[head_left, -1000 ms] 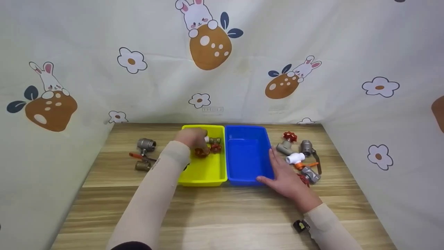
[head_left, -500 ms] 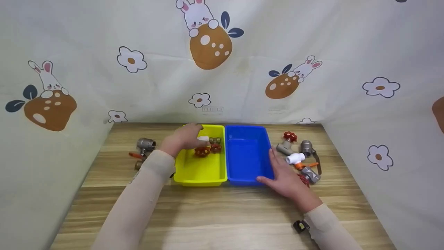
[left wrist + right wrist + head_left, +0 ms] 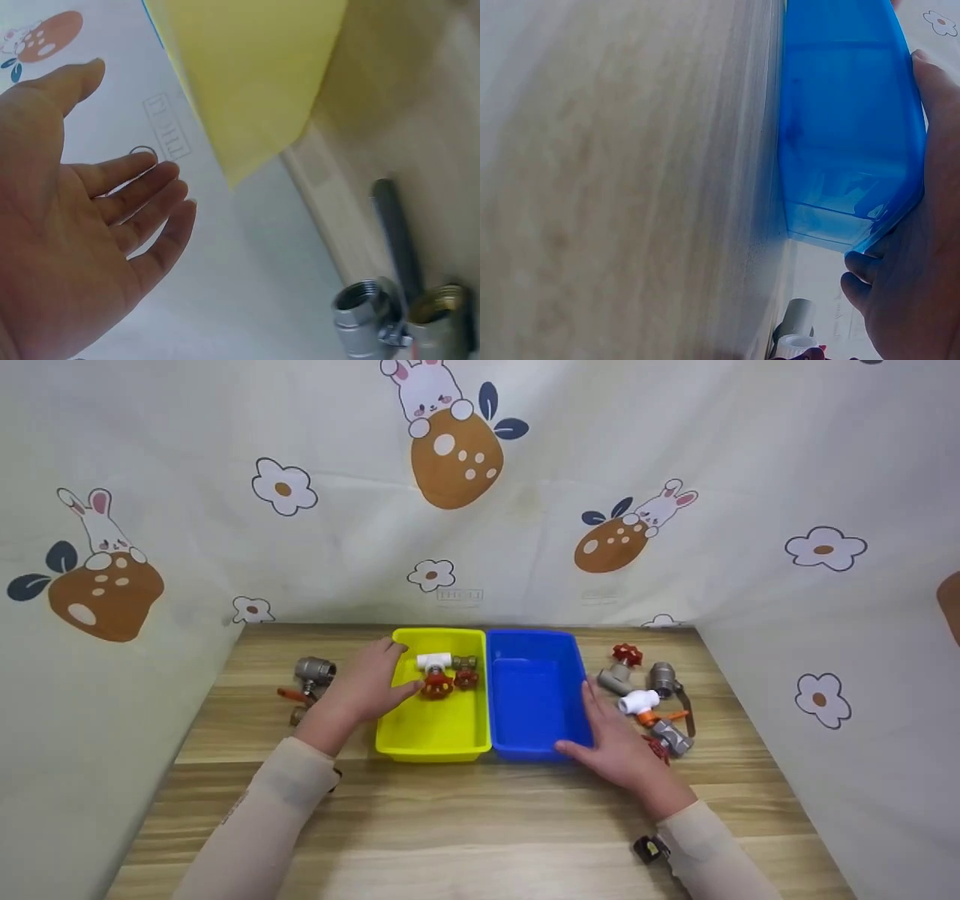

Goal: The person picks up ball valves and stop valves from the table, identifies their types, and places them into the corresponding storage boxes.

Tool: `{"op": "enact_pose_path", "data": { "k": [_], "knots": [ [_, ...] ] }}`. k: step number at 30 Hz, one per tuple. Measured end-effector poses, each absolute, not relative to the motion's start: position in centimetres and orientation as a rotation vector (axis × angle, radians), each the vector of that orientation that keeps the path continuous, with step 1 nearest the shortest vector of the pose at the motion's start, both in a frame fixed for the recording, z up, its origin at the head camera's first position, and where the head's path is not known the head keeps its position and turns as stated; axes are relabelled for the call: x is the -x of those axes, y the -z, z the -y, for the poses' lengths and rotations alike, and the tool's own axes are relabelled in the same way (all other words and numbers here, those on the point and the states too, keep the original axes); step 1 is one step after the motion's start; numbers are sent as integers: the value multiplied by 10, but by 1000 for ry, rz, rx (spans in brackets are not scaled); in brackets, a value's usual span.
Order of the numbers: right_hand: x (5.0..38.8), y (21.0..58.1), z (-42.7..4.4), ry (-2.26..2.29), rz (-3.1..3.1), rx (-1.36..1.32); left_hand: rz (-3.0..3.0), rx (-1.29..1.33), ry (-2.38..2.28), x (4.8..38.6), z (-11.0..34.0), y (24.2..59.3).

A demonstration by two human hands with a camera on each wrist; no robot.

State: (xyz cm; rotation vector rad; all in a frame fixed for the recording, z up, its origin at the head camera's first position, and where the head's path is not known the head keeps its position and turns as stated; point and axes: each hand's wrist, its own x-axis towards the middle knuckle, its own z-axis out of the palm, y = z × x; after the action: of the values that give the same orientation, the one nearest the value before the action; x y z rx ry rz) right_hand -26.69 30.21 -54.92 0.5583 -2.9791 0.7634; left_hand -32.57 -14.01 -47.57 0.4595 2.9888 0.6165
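My left hand (image 3: pixel 367 682) hovers over the left rim of the yellow bin (image 3: pixel 435 735), fingers loosely spread. In the left wrist view its palm (image 3: pixel 67 225) holds nothing. Inside that bin lie a white valve with a red handwheel (image 3: pixel 436 684) and a smaller brass valve with a red handwheel (image 3: pixel 466 679). My right hand (image 3: pixel 619 746) rests against the right side of the blue bin (image 3: pixel 529 754), its thumb at the front corner. The right wrist view has the fingers lying along the wall of the blue bin (image 3: pixel 847 112).
Left of the bins lie a metal ball valve (image 3: pixel 315 670) and a brass valve, partly hidden by my left arm. To the right are a grey valve with red handwheel (image 3: pixel 619 679), a white valve (image 3: pixel 639 702) and several metal ones (image 3: pixel 673 736). A printed sheet hangs behind.
My left hand has let go of the white valve with the red handwheel, leaving it in the yellow bin, and has drawn back left and up. The right hand stays put.
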Motion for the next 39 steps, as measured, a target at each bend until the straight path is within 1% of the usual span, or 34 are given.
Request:
{"op": "enact_pose_path", "data": {
  "k": [9, 15, 24, 39],
  "knots": [
    [267, 548, -301, -773, 2981, -549, -3033, -433, -655, 293, 145, 503],
    [267, 549, -302, -772, 2987, -545, -3002, -408, -681, 280, 145, 514],
    [268, 550, -302, -785, 2956, -567, -3001, -404, -635, 273, 148, 525],
    [268, 550, -302, -774, 2970, -547, -2992, -423, -597, 271, 150, 533]
  ]
}}
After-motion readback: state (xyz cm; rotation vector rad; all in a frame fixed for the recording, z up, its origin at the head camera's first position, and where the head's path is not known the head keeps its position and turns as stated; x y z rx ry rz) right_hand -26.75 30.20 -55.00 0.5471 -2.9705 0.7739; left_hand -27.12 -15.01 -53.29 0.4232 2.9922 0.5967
